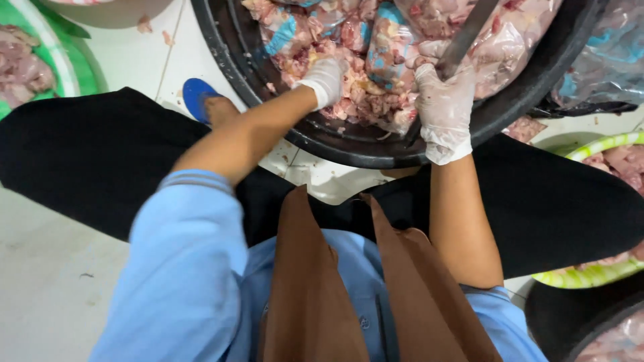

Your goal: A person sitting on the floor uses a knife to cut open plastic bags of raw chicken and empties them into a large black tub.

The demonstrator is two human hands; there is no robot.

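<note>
Raw chicken pieces (pixel 362 100) fill the black tub (pixel 335 144) at twelve o'clock. The gloved left hand (pixel 324 79) presses in, fingers curled on meat; the right hand (pixel 444 107) is clenched around a dark blade (pixel 466 33). It looks soft, wet and slippery, best gripped by a firm chunk.
</note>
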